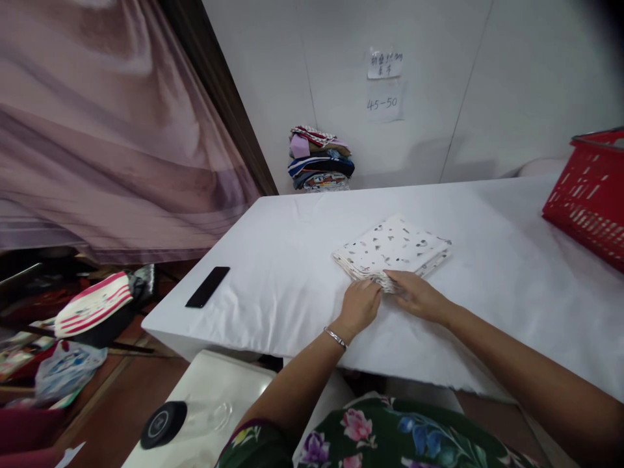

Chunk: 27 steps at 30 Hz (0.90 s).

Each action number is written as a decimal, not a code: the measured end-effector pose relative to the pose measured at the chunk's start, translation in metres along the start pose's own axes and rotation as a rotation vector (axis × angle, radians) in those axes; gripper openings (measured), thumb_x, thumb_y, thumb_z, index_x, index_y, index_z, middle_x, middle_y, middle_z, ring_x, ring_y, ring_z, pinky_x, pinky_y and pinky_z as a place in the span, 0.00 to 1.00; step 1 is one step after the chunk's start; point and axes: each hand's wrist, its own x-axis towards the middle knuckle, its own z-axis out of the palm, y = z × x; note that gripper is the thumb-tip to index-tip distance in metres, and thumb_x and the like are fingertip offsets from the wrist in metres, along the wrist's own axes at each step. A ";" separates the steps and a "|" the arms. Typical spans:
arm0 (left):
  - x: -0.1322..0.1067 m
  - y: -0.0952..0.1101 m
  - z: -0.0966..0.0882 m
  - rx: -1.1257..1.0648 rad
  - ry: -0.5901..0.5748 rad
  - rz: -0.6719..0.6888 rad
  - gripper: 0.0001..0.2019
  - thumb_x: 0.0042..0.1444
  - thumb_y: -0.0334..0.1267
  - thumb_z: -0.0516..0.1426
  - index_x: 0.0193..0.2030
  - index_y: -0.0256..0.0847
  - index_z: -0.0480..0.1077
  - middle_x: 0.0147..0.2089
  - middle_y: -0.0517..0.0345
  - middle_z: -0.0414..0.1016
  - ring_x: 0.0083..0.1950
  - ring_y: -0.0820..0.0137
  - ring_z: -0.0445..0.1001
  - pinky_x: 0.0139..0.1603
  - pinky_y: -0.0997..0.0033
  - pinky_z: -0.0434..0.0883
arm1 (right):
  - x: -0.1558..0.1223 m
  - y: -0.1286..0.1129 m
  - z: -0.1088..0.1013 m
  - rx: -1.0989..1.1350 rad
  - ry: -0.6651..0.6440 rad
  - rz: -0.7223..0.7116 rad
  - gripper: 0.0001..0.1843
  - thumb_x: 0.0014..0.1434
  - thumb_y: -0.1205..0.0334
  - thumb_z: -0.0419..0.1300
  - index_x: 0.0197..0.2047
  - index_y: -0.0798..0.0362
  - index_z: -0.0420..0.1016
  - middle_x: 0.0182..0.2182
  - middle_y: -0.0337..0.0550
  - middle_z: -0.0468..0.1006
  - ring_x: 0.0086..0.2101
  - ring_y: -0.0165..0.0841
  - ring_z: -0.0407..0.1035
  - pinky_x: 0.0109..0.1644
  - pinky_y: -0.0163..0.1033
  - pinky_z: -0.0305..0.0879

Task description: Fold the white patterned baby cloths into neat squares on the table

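A folded white cloth with small dark prints (392, 250) lies on the white-covered table (292, 279). Both my hands rest at its near corner. My left hand (359, 304), with a silver bracelet on the wrist, has its fingers curled onto the cloth's near edge. My right hand (414, 294) lies beside it, fingers pinching the same corner of the folded layers.
A black phone (207, 286) lies near the table's left edge. A stack of folded fabrics (319, 159) sits at the far end by the wall. A red basket (592, 195) stands at the right. Bags and clutter fill the floor at left.
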 end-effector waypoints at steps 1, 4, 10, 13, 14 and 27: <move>0.001 0.000 0.000 -0.020 0.008 -0.013 0.06 0.60 0.34 0.49 0.39 0.39 0.66 0.35 0.54 0.70 0.38 0.68 0.69 0.37 0.68 0.65 | 0.000 0.001 0.001 -0.016 0.001 0.004 0.30 0.56 0.62 0.54 0.61 0.50 0.55 0.53 0.49 0.69 0.51 0.41 0.65 0.53 0.51 0.64; 0.005 0.000 -0.002 -0.073 0.023 -0.033 0.06 0.60 0.33 0.49 0.39 0.39 0.67 0.35 0.55 0.70 0.37 0.68 0.69 0.37 0.69 0.65 | 0.001 0.003 0.006 -0.041 0.050 0.039 0.27 0.58 0.62 0.52 0.60 0.50 0.56 0.52 0.50 0.70 0.51 0.41 0.65 0.53 0.52 0.64; 0.001 -0.001 -0.007 -0.173 0.085 -0.076 0.08 0.61 0.34 0.49 0.40 0.41 0.68 0.35 0.57 0.71 0.37 0.70 0.69 0.37 0.70 0.66 | 0.006 0.005 0.010 0.050 0.076 0.135 0.24 0.57 0.62 0.52 0.58 0.48 0.61 0.50 0.47 0.72 0.48 0.39 0.68 0.50 0.48 0.68; -0.006 0.002 -0.005 -0.188 0.147 -0.149 0.06 0.60 0.36 0.51 0.38 0.41 0.69 0.33 0.57 0.71 0.37 0.70 0.69 0.38 0.70 0.66 | 0.007 0.005 0.009 0.082 0.097 0.156 0.24 0.57 0.62 0.53 0.57 0.47 0.62 0.49 0.45 0.73 0.48 0.39 0.68 0.50 0.47 0.68; -0.008 0.004 -0.003 -0.180 0.152 -0.155 0.05 0.59 0.36 0.52 0.37 0.41 0.69 0.33 0.57 0.71 0.37 0.70 0.68 0.38 0.69 0.66 | 0.008 0.005 0.009 0.088 0.107 0.160 0.23 0.56 0.61 0.53 0.57 0.47 0.63 0.49 0.45 0.73 0.48 0.39 0.69 0.50 0.47 0.68; 0.003 0.002 0.011 0.044 0.139 -0.051 0.07 0.59 0.35 0.50 0.33 0.40 0.68 0.32 0.55 0.70 0.37 0.68 0.68 0.36 0.67 0.64 | 0.008 0.004 0.009 0.061 0.120 0.173 0.26 0.55 0.62 0.54 0.58 0.49 0.62 0.51 0.47 0.72 0.50 0.40 0.67 0.52 0.49 0.66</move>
